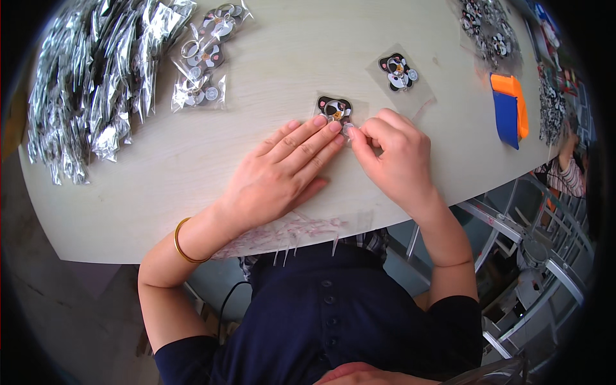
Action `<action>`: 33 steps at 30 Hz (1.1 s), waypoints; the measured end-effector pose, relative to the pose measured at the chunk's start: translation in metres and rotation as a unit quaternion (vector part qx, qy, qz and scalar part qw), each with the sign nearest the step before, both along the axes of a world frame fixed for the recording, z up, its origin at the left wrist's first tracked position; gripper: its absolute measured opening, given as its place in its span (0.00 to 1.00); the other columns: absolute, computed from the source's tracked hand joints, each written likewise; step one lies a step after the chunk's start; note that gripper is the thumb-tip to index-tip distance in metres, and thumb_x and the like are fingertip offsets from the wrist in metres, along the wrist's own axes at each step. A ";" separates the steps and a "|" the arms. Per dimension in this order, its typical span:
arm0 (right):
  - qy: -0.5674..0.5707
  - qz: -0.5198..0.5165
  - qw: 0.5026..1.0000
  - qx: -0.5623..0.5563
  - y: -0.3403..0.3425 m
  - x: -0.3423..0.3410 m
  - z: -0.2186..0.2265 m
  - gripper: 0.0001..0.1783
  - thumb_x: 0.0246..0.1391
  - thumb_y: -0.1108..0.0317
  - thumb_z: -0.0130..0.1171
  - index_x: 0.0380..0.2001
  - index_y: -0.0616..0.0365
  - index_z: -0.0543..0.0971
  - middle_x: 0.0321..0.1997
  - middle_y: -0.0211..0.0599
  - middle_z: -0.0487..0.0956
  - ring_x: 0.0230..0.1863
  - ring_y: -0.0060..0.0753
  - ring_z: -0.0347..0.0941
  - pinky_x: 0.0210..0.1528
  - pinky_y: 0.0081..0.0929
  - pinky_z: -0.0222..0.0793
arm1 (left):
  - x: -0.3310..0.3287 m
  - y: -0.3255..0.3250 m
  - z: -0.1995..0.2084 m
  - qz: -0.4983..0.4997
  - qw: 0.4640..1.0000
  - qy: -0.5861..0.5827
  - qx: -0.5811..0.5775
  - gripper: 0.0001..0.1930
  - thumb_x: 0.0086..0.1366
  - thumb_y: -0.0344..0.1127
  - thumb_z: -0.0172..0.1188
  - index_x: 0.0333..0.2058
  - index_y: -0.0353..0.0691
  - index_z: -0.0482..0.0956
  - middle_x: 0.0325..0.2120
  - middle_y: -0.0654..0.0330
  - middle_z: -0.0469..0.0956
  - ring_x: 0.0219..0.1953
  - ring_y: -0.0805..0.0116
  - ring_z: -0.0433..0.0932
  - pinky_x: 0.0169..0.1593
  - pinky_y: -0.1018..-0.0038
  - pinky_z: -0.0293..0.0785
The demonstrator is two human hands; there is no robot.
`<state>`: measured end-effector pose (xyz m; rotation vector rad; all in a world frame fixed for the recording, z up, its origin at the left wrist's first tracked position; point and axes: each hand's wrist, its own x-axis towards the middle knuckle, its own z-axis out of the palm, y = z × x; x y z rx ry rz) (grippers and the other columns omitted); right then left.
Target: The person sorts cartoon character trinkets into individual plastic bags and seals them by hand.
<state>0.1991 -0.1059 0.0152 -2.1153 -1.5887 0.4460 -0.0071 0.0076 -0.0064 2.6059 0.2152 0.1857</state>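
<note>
My left hand (pixel 282 163) lies flat with fingers stretched out, their tips over the lower part of a black-and-white panda-shaped keychain (pixel 335 108) in a clear plastic bag (pixel 360 108). Beside them, my right hand (pixel 399 151) is closed in a pinch by the bag's lower right edge, next to a small clear round piece (pixel 348 129). Whatever is between those fingertips is too small to make out. Up and to the right rests a second bagged panda keychain (pixel 396 72), with a thin pinkish strip (pixel 424 105) at its bag's lower edge.
At the far left is a big heap of shiny bagged items (pixel 96 77); several bagged keychains (pixel 206 58) lie beside it. More keychains (pixel 491 32) are piled far right, above an orange-and-blue object (pixel 507 110). Thin clear-pink strips (pixel 292 232) litter the near table edge. Metal frames (pixel 500 221) stand off the right side.
</note>
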 end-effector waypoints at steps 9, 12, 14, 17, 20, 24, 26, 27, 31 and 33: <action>-0.113 0.013 0.992 0.061 -0.024 -0.001 0.002 0.17 0.56 0.72 0.65 0.49 0.47 0.86 0.34 0.29 0.73 0.34 0.35 0.75 0.33 0.37 0.70 | 0.001 -0.001 0.003 -0.001 0.999 0.009 0.041 0.37 0.64 0.43 0.67 0.71 0.45 0.69 0.73 0.61 0.65 0.74 0.61 0.64 0.76 0.55 0.57; -0.125 0.077 0.989 0.029 -0.030 0.007 -0.003 0.28 0.54 0.74 0.62 0.58 0.41 0.84 0.35 0.27 0.71 0.36 0.32 0.74 0.35 0.34 0.70 | -0.002 -0.001 0.004 -0.004 0.997 0.012 0.077 0.37 0.63 0.44 0.68 0.71 0.45 0.69 0.73 0.61 0.64 0.74 0.62 0.64 0.77 0.54 0.55; -0.122 0.084 0.989 0.027 -0.028 0.012 -0.004 0.32 0.53 0.75 0.61 0.61 0.37 0.83 0.34 0.26 0.70 0.37 0.31 0.73 0.36 0.33 0.70 | -0.008 -0.001 0.003 -0.017 0.996 0.003 0.089 0.38 0.63 0.44 0.68 0.72 0.45 0.68 0.74 0.61 0.63 0.75 0.61 0.62 0.77 0.54 0.53; -0.121 0.115 0.986 0.023 -0.021 0.009 0.000 0.30 0.51 0.75 0.61 0.58 0.37 0.85 0.35 0.27 0.70 0.39 0.31 0.73 0.37 0.33 0.70 | 0.006 0.003 0.012 -0.019 0.997 0.002 0.069 0.40 0.65 0.47 0.66 0.73 0.46 0.65 0.75 0.61 0.61 0.76 0.61 0.59 0.78 0.56 0.50; -0.067 0.173 0.982 0.038 -0.020 0.012 -0.002 0.25 0.49 0.76 0.63 0.52 0.46 0.85 0.39 0.27 0.74 0.42 0.33 0.74 0.44 0.34 0.73 | 0.015 0.009 0.004 -0.006 0.998 0.020 0.052 0.40 0.69 0.54 0.60 0.75 0.47 0.61 0.76 0.61 0.59 0.78 0.61 0.55 0.79 0.58 0.49; -0.132 0.085 0.978 0.141 -0.028 0.058 0.000 0.26 0.51 0.71 0.66 0.57 0.49 0.83 0.52 0.33 0.79 0.50 0.39 0.76 0.52 0.37 0.72 | 0.008 0.019 0.006 0.001 0.989 0.067 0.131 0.42 0.73 0.69 0.44 0.76 0.49 0.59 0.76 0.61 0.59 0.78 0.62 0.54 0.80 0.59 0.45; -0.160 0.076 0.977 0.119 -0.029 0.068 -0.006 0.27 0.53 0.70 0.66 0.59 0.49 0.82 0.54 0.35 0.78 0.53 0.40 0.75 0.55 0.39 0.70 | 0.001 0.034 0.007 0.024 0.979 0.092 0.181 0.43 0.73 0.73 0.38 0.76 0.51 0.58 0.76 0.62 0.58 0.79 0.64 0.52 0.80 0.60 0.42; -0.186 0.071 0.975 0.097 -0.030 0.069 -0.009 0.27 0.55 0.68 0.66 0.61 0.49 0.81 0.55 0.36 0.78 0.55 0.42 0.74 0.58 0.40 0.69 | -0.004 0.047 0.007 0.050 0.972 0.099 0.207 0.43 0.74 0.73 0.37 0.76 0.51 0.59 0.77 0.61 0.58 0.79 0.65 0.51 0.81 0.60 0.40; -0.173 0.077 0.979 0.074 -0.035 0.023 -0.009 0.29 0.58 0.65 0.66 0.64 0.49 0.78 0.56 0.38 0.77 0.58 0.45 0.72 0.61 0.42 0.66 | 0.003 0.068 0.012 0.159 0.957 -0.012 0.244 0.30 0.74 0.41 0.57 0.72 0.46 0.67 0.75 0.60 0.62 0.77 0.60 0.57 0.78 0.58 0.53; -0.137 0.097 0.983 0.079 -0.030 -0.005 -0.007 0.27 0.56 0.66 0.67 0.60 0.50 0.80 0.57 0.39 0.77 0.58 0.45 0.72 0.60 0.43 0.67 | 0.026 0.046 0.028 0.056 0.979 -0.021 0.196 0.31 0.69 0.31 0.60 0.71 0.45 0.69 0.73 0.60 0.65 0.75 0.59 0.62 0.76 0.58 0.59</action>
